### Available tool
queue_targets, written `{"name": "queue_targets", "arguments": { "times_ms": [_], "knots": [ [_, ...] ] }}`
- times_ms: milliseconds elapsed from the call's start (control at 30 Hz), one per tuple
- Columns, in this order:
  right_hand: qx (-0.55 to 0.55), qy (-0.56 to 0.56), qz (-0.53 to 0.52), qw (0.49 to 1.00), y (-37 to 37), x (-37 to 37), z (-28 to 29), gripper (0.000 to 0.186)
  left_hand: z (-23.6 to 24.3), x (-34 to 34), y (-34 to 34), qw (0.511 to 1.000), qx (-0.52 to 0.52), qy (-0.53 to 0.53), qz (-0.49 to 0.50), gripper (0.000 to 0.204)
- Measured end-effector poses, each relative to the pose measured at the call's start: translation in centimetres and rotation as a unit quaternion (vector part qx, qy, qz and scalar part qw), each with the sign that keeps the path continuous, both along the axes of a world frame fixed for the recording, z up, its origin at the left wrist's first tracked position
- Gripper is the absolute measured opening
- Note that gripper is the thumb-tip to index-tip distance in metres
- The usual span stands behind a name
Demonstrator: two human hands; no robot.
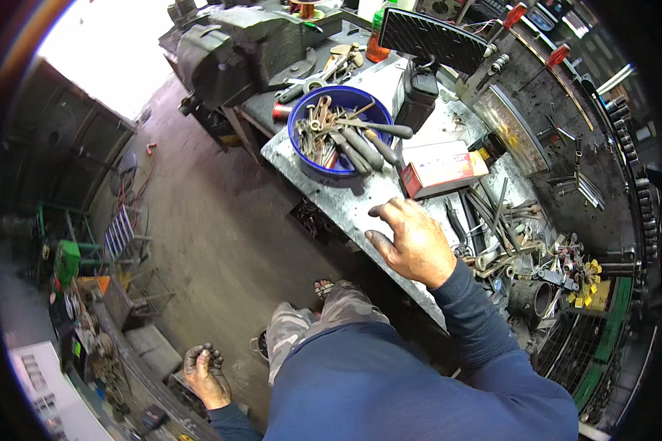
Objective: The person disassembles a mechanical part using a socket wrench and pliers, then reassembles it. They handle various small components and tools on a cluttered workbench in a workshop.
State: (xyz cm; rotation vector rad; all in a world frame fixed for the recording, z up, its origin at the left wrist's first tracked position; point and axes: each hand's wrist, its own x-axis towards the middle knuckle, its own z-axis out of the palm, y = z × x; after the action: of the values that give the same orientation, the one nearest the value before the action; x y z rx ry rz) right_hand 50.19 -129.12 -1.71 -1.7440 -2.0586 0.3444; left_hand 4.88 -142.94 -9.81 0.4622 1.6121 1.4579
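Note:
My right hand is over the near edge of the metal-topped bench, thumb and index finger apart and nothing between them. Whether it touches the bench top I cannot tell. Just beyond it sits a blue round basin heaped with wrenches and dark-handled files. Right of the basin lies a red and white cardboard box. Down at my left side, away from the bench, my left hand has its blackened fingers curled in; what they hold, if anything, is hidden.
A large vise stands at the bench's far left end. Loose tools and sockets crowd its right side below a tool board. On the left are a green metal frame, a small ladder and a cluttered second bench.

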Motion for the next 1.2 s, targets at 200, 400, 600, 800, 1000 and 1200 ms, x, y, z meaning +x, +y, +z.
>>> {"name": "queue_targets", "arguments": {
  "times_ms": [200,400,600,800,1000,1200],
  "knots": [
    [0.031,-0.019,-0.189,0.981,5.5,-1.7,-0.9,0.07,-3.2,-1.1,15.1,0.986,-0.066,-0.068,-0.135,0.009],
    [0.016,0.033,-0.323,0.946,8.1,-4.1,-4.2,0.103,-3.9,1.2,32.5,0.917,-0.091,-0.096,-0.377,0.005],
    [-0.041,0.013,-0.439,0.898,10.7,-6.0,-4.3,0.096,0.0,7.7,44.8,0.845,-0.065,-0.038,-0.53,0.006],
    [0.195,0.138,-0.367,0.899,7.9,-5.3,4.9,0.039,9.5,14.0,47.7,0.794,0.125,-0.151,-0.575,0.009],
    [0.495,0.092,-0.253,0.826,-0.8,-5.1,21.6,0.013,23.3,16.6,48.2,0.646,0.471,-0.017,-0.601,0.025],
    [0.491,-0.06,-0.166,0.853,-6.5,-9.4,30.3,0.013,31.2,21.4,48.3,0.508,0.569,-0.248,-0.597,0.023]
  ]
}}
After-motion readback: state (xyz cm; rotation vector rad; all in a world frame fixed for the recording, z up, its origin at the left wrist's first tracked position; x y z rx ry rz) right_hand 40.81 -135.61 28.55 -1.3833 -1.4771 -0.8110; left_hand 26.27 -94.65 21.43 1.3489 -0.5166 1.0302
